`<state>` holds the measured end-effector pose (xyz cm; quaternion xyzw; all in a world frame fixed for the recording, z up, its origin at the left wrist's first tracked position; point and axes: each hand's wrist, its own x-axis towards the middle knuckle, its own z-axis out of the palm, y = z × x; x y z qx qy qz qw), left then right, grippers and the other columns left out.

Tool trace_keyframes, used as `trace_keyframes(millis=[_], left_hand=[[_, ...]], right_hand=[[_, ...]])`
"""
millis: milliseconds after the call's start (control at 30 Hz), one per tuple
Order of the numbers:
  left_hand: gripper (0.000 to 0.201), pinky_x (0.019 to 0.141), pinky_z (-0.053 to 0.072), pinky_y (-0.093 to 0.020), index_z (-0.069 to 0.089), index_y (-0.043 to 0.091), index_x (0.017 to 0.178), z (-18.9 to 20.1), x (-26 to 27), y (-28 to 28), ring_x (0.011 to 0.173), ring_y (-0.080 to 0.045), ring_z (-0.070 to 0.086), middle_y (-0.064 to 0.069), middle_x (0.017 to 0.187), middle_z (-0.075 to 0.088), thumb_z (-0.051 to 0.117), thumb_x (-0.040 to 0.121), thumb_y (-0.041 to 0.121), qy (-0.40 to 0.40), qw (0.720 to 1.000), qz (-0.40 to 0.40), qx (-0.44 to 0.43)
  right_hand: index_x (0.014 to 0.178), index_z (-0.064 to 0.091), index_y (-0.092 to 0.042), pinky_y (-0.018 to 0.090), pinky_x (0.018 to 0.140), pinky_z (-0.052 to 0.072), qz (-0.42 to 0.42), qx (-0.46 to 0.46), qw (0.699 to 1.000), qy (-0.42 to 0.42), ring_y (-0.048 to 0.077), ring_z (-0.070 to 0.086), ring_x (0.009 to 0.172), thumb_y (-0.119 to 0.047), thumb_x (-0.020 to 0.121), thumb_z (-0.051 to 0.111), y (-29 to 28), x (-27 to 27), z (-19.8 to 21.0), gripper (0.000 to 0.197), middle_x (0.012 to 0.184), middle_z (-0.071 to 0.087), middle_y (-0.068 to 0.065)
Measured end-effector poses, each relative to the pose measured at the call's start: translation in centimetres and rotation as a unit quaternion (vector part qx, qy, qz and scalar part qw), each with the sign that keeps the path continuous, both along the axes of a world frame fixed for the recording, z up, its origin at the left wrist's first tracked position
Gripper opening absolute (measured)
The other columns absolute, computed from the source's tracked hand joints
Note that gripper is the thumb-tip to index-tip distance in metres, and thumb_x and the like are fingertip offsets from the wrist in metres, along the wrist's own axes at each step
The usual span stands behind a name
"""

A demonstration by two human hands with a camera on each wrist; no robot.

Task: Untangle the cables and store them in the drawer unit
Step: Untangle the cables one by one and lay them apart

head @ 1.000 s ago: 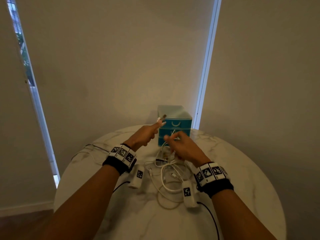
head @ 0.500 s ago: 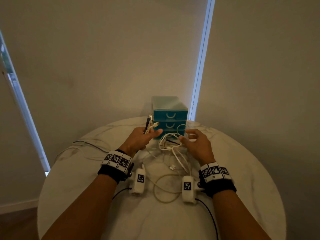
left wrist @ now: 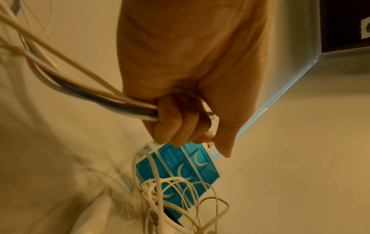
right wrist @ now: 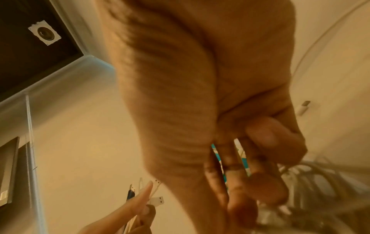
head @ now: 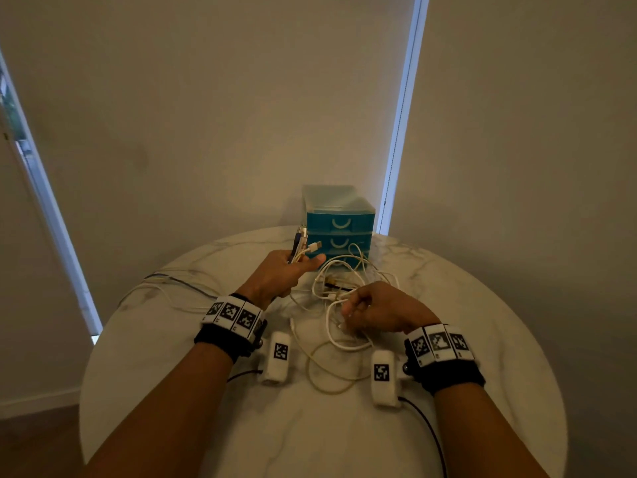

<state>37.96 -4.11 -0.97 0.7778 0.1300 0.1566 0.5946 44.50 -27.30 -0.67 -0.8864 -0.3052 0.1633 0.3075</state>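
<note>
A teal three-drawer unit (head: 337, 222) stands at the back of the round marble table (head: 482, 339), all drawers closed. My left hand (head: 300, 267) grips a bundle of cable ends (head: 305, 248), plugs pointing up just left of the unit. In the left wrist view the fist (left wrist: 180, 120) is wrapped around white and dark cables (left wrist: 80, 90). A tangle of white and cream cables (head: 348, 284) lies in front of the unit. My right hand (head: 348, 309) sits on the tangle's near side, fingers curled, pinching a white strand. The right wrist view is blurred.
Thin loose cables (head: 165, 284) trail off over the table's left side. Two white tagged camera boxes (head: 277, 360) (head: 382, 377) hang below my wrists with dark leads. A cream loop (head: 331, 374) lies nearer to me. A wall stands close behind the unit.
My right hand has drawn back from the drawer unit toward me, and its spread fingers have curled onto the tangle. My left hand keeps the plug ends raised.
</note>
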Motion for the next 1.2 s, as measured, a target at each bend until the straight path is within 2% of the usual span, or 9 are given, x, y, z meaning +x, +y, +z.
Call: trace_keyframes(millis=[100,300,467,567,733,833,967,1100,1200], left_hand=[[0.039,0.045,0.03,-0.025,0.063,0.023,0.089,0.0,-0.2,0.0,0.05,-0.009,0.034,0.01,0.059,0.042,0.084,0.084,0.056,-0.003,1.0,-0.002,-0.003],[0.036,0.046,0.026,-0.025,0.058,0.022,0.088,0.2,-0.3,0.2,0.05,-0.007,0.031,0.011,0.06,0.036,0.08,0.09,0.05,-0.019,1.0,-0.001,-0.021],[0.039,0.048,0.028,-0.026,0.062,0.021,0.091,0.5,-0.6,0.0,0.052,-0.009,0.033,0.012,0.058,0.038,0.079,0.089,0.056,-0.024,1.0,0.006,-0.011],[0.05,0.048,0.025,-0.027,0.07,0.017,0.095,1.1,-1.0,-0.4,0.051,-0.009,0.03,0.01,0.058,0.034,0.076,0.086,0.066,-0.033,0.999,-0.001,-0.008],[0.061,0.043,0.029,-0.022,0.085,0.024,0.089,2.5,-2.2,-1.8,0.042,-0.008,0.032,0.007,0.049,0.035,0.06,0.089,0.08,-0.02,0.998,-0.019,0.049],[0.04,0.043,0.032,-0.021,0.078,0.03,0.063,2.1,-1.9,-1.8,0.041,-0.006,0.037,0.007,0.05,0.043,0.08,0.082,0.066,-0.007,0.997,-0.024,0.075],[0.034,0.042,0.037,-0.017,0.068,0.023,0.058,1.6,-1.4,-0.9,0.038,-0.001,0.045,0.01,0.046,0.049,0.09,0.08,0.038,0.022,0.996,0.02,0.082],[0.025,0.067,0.044,-0.029,0.074,0.015,0.074,1.1,-1.1,0.1,0.074,-0.02,0.063,0.001,0.068,0.065,0.082,0.089,0.032,-0.036,0.988,0.138,0.052],[0.02,0.075,0.045,-0.03,0.078,0.017,0.09,1.4,-0.9,0.6,0.08,-0.019,0.065,0.003,0.077,0.069,0.08,0.093,0.037,-0.094,0.98,0.174,0.009]], right_hand=[[0.082,0.078,-0.021,0.026,0.061,0.056,-0.055,0.098,0.994,-0.01,0.01,0.067,0.065,-0.016,0.083,0.083,0.2,0.3,-0.6,0.007,0.073,0.074,-0.005],[0.093,0.071,-0.014,0.032,0.059,0.058,-0.171,0.38,0.908,-0.043,0.019,0.067,0.061,-0.012,0.087,0.079,0.5,0.8,-0.8,0.01,0.082,0.072,0.006],[0.105,0.07,-0.005,0.025,0.057,0.058,-0.174,0.476,0.862,-0.004,0.016,0.069,0.065,0.001,0.091,0.075,0.7,0.4,0.1,0.016,0.096,0.074,0.015],[0.11,0.072,-0.004,0.023,0.061,0.058,-0.169,0.55,0.818,0.028,0.012,0.066,0.066,-0.002,0.095,0.075,0.4,0.2,1.1,0.015,0.092,0.074,0.008],[0.108,0.074,-0.005,0.022,0.062,0.056,-0.132,0.523,0.841,0.039,0.01,0.067,0.073,-0.007,0.09,0.082,0.8,-0.9,1.3,0.02,0.096,0.078,0.007],[0.107,0.074,-0.007,0.025,0.068,0.056,-0.116,0.543,0.829,0.064,0.013,0.07,0.082,-0.008,0.09,0.082,1.2,-1.3,1.4,0.019,0.101,0.08,0.006],[0.106,0.069,-0.015,0.019,0.065,0.052,-0.091,0.667,0.717,0.18,0.004,0.065,0.078,-0.006,0.096,0.071,0.4,-1.0,2.4,0.013,0.098,0.076,-0.003],[0.098,0.066,-0.023,0.018,0.064,0.054,-0.058,0.758,0.58,0.294,0.006,0.063,0.078,-0.005,0.089,0.068,-0.5,-0.5,2.5,0.021,0.101,0.072,-0.003],[0.096,0.064,-0.021,0.019,0.067,0.057,-0.077,0.758,0.57,0.308,0.009,0.063,0.075,-0.003,0.093,0.065,-0.5,-0.1,2.2,0.018,0.095,0.069,0.0]])
